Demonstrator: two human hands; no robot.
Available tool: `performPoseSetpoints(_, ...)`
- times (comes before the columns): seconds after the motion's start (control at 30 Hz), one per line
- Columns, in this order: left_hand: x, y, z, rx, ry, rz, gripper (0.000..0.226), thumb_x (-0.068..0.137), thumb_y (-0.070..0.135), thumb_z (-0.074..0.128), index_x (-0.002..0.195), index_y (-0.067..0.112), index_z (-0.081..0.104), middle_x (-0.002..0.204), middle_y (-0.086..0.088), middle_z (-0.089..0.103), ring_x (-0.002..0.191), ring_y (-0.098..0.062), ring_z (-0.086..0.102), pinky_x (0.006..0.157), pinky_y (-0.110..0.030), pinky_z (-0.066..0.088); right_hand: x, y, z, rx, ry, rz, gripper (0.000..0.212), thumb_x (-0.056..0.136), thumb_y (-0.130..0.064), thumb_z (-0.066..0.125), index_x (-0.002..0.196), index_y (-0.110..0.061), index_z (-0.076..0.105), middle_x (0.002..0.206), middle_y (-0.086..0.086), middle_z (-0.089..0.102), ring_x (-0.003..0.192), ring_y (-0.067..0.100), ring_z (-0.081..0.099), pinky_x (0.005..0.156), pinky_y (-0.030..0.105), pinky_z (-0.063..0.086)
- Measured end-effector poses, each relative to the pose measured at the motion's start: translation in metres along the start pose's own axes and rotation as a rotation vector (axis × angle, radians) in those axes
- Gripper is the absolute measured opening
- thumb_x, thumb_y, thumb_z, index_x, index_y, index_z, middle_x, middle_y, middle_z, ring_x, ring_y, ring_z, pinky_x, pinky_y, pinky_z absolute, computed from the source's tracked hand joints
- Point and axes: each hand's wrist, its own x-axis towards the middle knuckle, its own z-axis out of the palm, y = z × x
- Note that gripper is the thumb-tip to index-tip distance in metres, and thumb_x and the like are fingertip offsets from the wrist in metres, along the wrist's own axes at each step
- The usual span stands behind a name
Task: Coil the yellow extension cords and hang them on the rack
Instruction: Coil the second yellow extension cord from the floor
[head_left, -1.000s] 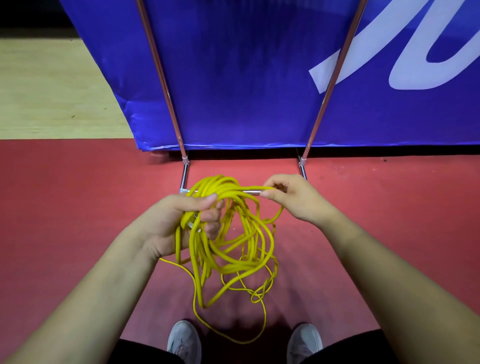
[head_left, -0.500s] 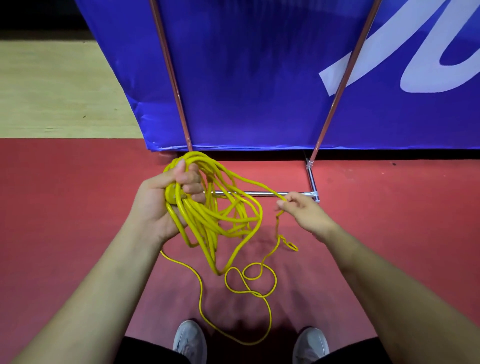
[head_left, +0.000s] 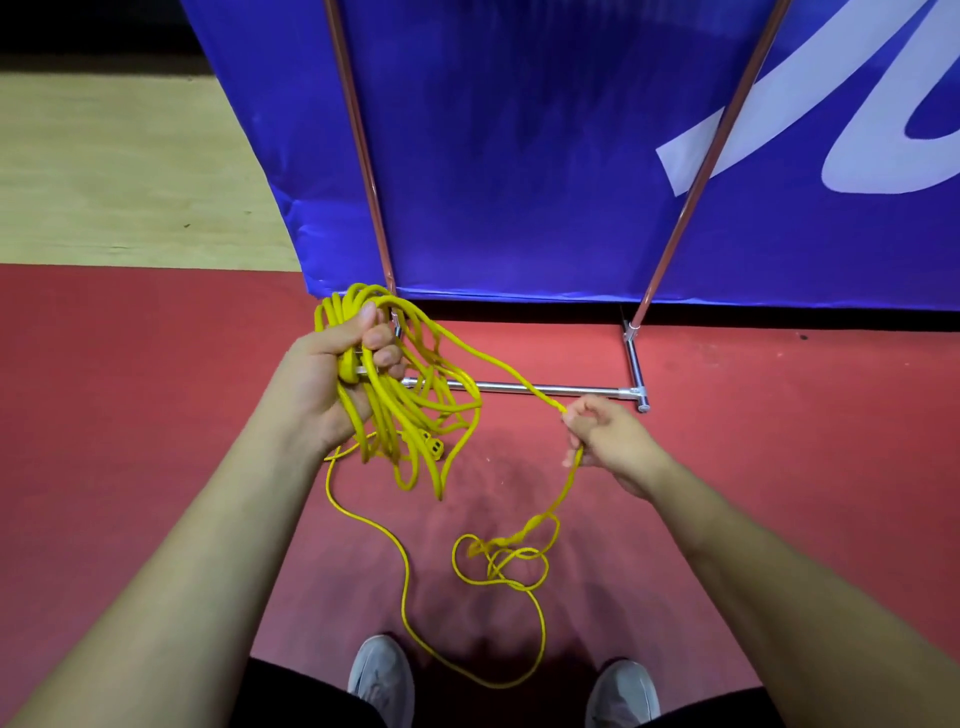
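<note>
My left hand (head_left: 332, 379) grips a bundle of loops of the yellow extension cord (head_left: 415, 410), which hang below my fist with a plug end among them. One strand runs from the bundle to my right hand (head_left: 608, 441), which pinches it. Below my right hand the cord drops to a loose tangle (head_left: 504, 561) on the red floor and trails in a long loop toward my shoes. The rack (head_left: 540, 388) stands just behind, a chrome base bar on the floor with two copper-coloured uprights rising from it.
A blue banner (head_left: 519, 156) with white lettering hangs behind the rack's uprights. The floor is red matting (head_left: 130, 415), with pale wood flooring (head_left: 130, 171) at the back left. My two grey shoes (head_left: 382, 680) show at the bottom edge.
My left hand has lifted the bundle up and to the left. My right hand has moved right and down, drawing one strand out. More cord now lies loose on the floor.
</note>
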Motion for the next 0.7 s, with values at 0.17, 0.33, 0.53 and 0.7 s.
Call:
performPoseSetpoints(0.17, 0.0, -0.003, -0.002, 0.56, 0.141, 0.047, 0.01, 0.089, 0.012, 0.06, 0.079, 0.011, 0.06, 0.06, -0.002, 0.056, 0.051, -0.015, 0.055, 0.051, -0.025, 0.047, -0.017, -0.053, -0.01, -0.763, -0.007, -0.201, 0.016, 0.089, -0.012, 0.06, 0.077, -0.009, 0.071, 0.064, 0.004, 0.06, 0.062, 0.017, 0.053, 0.054, 0.024, 0.038)
performPoseSetpoints(0.33, -0.012, -0.03, 0.016, 0.775, 0.093, -0.099, 0.012, 0.089, 0.009, 0.061, 0.095, -0.001, 0.063, 0.073, -0.011, 0.073, 0.063, -0.02, 0.07, 0.057, -0.03, 0.056, -0.062, -0.103, 0.006, -0.692, -0.688, -0.214, 0.019, 0.092, -0.007, 0.059, 0.081, -0.014, 0.073, 0.048, -0.011, 0.048, 0.044, 0.004, 0.04, 0.046, 0.022, 0.034)
performPoseSetpoints(0.53, -0.029, -0.037, 0.032, 0.471, -0.223, -0.297, 0.013, 0.077, 0.01, 0.068, 0.085, 0.0, 0.069, 0.073, -0.021, 0.069, 0.06, -0.032, 0.068, 0.056, -0.035, 0.057, -0.057, -0.115, -0.005, 0.213, -0.542, -0.303, 0.011, 0.088, -0.012, 0.058, 0.088, -0.002, 0.062, 0.052, -0.003, 0.037, 0.043, 0.009, 0.025, 0.044, 0.021, 0.018)
performPoseSetpoints(0.7, -0.026, -0.029, 0.036, 0.147, -0.268, -0.254, 0.019, 0.071, 0.014, 0.071, 0.084, 0.008, 0.059, 0.058, -0.003, 0.049, 0.046, -0.016, 0.047, 0.053, -0.027, 0.045, -0.043, -0.082, -0.028, 0.125, -0.534, -0.261, 0.023, 0.088, -0.009, 0.059, 0.11, -0.004, 0.055, 0.067, 0.011, 0.053, 0.062, 0.023, 0.053, 0.063, 0.031, 0.045)
